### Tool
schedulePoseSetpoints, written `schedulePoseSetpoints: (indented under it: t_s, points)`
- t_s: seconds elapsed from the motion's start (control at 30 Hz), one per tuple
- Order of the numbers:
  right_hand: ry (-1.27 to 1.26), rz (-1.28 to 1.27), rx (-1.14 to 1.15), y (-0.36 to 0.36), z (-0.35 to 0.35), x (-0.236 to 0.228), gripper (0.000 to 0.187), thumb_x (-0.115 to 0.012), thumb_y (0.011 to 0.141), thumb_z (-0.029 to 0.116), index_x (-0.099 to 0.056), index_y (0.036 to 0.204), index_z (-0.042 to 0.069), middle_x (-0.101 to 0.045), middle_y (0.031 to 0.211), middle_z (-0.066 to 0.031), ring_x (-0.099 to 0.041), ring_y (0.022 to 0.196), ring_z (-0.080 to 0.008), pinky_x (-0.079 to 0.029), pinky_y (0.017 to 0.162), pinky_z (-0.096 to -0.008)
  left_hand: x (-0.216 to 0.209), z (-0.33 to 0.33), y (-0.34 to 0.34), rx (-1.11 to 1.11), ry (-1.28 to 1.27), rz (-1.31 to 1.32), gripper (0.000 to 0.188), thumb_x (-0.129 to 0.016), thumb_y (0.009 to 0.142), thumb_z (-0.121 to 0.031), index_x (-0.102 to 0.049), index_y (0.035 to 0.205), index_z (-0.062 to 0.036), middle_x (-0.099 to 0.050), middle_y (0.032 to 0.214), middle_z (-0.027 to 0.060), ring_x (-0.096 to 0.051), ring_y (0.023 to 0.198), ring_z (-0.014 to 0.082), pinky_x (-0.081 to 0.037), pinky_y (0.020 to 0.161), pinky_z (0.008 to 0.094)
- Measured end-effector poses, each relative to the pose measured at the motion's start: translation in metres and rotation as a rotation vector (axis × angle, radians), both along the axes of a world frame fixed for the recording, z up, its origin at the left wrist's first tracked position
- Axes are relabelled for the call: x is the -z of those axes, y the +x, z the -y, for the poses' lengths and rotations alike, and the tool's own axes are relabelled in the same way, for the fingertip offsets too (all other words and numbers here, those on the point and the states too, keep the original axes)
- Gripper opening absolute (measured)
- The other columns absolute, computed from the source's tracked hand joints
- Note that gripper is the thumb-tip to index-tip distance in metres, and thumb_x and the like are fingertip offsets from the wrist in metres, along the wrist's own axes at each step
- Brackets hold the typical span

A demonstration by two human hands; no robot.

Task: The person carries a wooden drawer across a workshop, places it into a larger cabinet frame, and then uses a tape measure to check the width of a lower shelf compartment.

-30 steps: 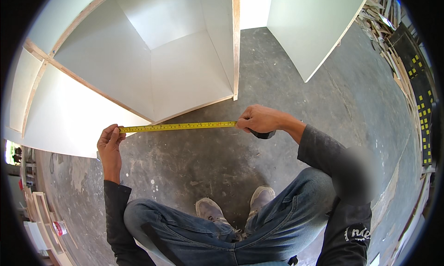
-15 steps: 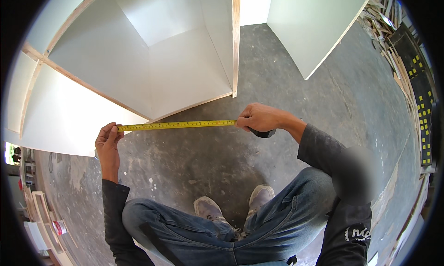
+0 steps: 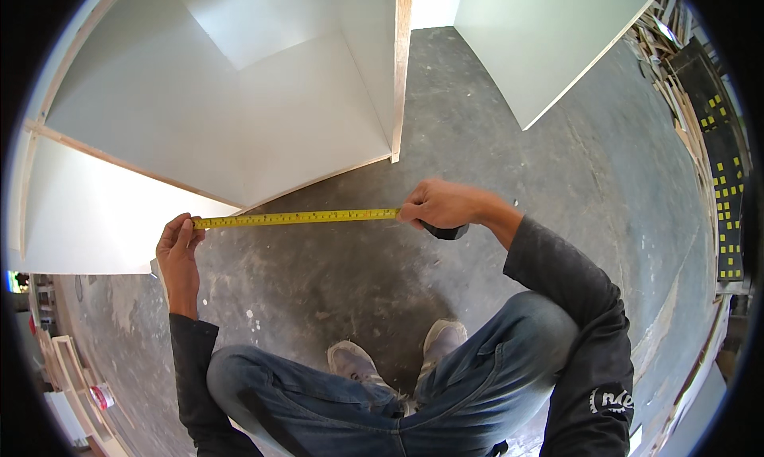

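Note:
A yellow tape measure stretches nearly level between my two hands, in front of a large white cabinet with bare wood edges. My left hand pinches the free end of the blade between thumb and fingers. My right hand is closed around the other end, with part of the dark case showing below its fingers. The blade passes just below the cabinet's lower corner; whether it touches cannot be told.
A white panel stands at the upper right. Scrap wood strips and a black board with yellow squares line the right side. Wooden frames lie at the lower left on the grey concrete floor.
The cabinet has shifted slightly left and up in the picture. Both hands appear a little further left, with the tape measure still stretched between them.

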State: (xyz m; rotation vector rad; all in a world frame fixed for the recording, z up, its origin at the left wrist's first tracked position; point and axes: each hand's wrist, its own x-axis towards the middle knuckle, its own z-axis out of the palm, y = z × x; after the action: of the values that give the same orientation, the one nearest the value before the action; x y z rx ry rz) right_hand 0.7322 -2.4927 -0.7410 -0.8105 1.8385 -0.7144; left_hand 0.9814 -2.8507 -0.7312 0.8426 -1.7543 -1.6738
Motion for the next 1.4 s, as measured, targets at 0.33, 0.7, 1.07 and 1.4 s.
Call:
schedulePoseSetpoints:
  t_s: [0.33, 0.7, 1.07, 1.4]
  points:
    - [0.027, 0.023, -0.002, -0.022, 0.008, 0.029, 0.033, -0.055, 0.076, 0.032, -0.056, 0.058, 0.004, -0.045, 0.051, -0.0048, -0.044, 0.047, -0.017, -0.035, 0.046, -0.0341, 0.03, 0.014, -0.028, -0.023, -0.028, 0.073, 0.019, -0.057, 0.09, -0.014, -0.059, 0.102, 0.0006, -0.064, 0.089, 0.0085, -0.059, 0.074, 0.0124, -0.048, 0.069, 0.0249]
    - [0.15, -0.128, -0.137, 0.013, -0.021, -0.012, 0.041, -0.049, 0.082, 0.038, -0.067, 0.08, 0.001, -0.064, 0.075, -0.0178, -0.061, 0.068, -0.0323, -0.046, 0.063, -0.0459, 0.054, -0.018, 0.029, -0.161, 0.184, 0.298, 0.013, -0.059, 0.084, -0.007, -0.059, 0.092, 0.0027, -0.062, 0.08, 0.0094, -0.061, 0.065, 0.015, -0.052, 0.055, 0.0275]
    - [-0.067, 0.007, 0.312, 0.127, -0.171, -0.099, 0.022, -0.057, 0.081, 0.025, -0.061, 0.093, 0.007, -0.062, 0.075, -0.0146, -0.06, 0.07, -0.0307, -0.045, 0.063, -0.04, -0.045, -0.048, 0.013, -0.224, 0.147, 0.371, 0.017, -0.06, 0.082, -0.007, -0.059, 0.095, 0.0029, -0.06, 0.081, 0.0074, -0.057, 0.065, 0.0136, -0.049, 0.057, 0.0267]
    - [0.318, 0.443, 1.021, 0.306, -0.362, -0.135, 0.016, -0.058, 0.079, 0.011, -0.067, 0.084, -0.002, -0.06, 0.068, -0.0016, -0.049, 0.06, -0.0067, -0.04, 0.055, -0.0235, -0.072, -0.005, -0.119, 0.078, -0.045, 0.402, 0.032, -0.063, 0.081, -0.003, -0.051, 0.109, 0.0056, -0.058, 0.096, 0.0142, -0.063, 0.079, 0.0193, -0.055, 0.062, 0.0286]
